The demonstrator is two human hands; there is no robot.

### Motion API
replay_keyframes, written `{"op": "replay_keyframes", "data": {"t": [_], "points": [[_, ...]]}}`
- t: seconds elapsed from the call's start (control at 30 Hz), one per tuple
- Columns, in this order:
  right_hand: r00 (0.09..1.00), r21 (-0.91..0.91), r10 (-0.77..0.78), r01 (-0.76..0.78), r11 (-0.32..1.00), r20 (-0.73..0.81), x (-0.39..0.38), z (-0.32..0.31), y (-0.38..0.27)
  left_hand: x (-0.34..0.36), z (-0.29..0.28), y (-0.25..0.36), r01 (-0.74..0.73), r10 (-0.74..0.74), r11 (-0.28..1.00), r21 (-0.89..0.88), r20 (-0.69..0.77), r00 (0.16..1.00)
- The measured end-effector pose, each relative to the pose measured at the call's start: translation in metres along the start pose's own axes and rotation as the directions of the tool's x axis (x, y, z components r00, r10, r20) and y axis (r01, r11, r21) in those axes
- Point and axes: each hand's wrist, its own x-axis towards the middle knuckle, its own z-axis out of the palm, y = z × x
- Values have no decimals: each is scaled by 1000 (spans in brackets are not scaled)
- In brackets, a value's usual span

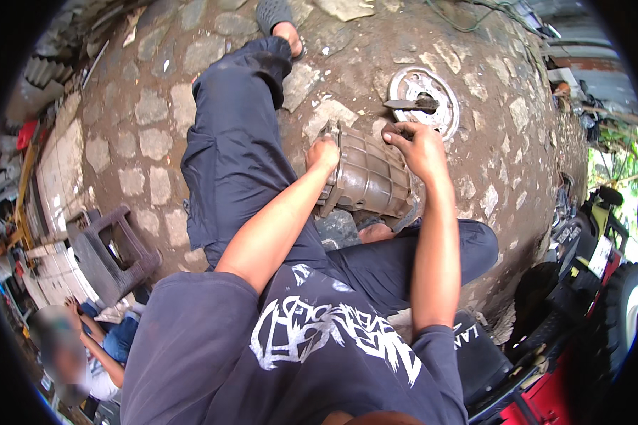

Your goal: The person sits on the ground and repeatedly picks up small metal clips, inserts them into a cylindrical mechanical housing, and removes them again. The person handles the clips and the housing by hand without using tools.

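A brown ribbed metal casing, like a gearbox housing, lies on the ground between my legs. At its left rim my left hand is closed, fingers wrapped around the edge and partly hidden. My right hand is over the casing's upper right side, thumb and fingers pinched together. Whatever sits in that pinch is too small and dark to name. Just beyond my right hand lies a round silver metal disc. Across it rests a knife-like tool with a flat blade and a dark, dirty end.
Stone-and-dirt paving surrounds me. My left leg stretches forward; the right is bent beside the casing. A dark plastic stool stands at left, near another person. A vehicle with a large black tyre is at right.
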Motion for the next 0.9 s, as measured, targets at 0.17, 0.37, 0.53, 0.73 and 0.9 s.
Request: {"op": "replay_keyframes", "data": {"t": [0.17,0.37,0.53,0.73,0.9], "points": [[975,-70,-221,222,973,23,-34,-76,-22,10,-3,-24,59,-48,996,68,-151,987],[967,621,-119,237,747,-225,-42,-82,86,-105,-60,47,-619,624,781,-80,120,772],[943,760,-254,323,564,-213,-65,-75,55,-197,-151,92,-879,874,477,-7,115,473],[959,862,-175,276,426,-221,-87,-90,59,-245,-176,162,-912,794,399,94,461,395],[951,857,-185,303,416,-247,-83,-83,52,-177,-134,167,-896,802,415,-161,529,277]]}}
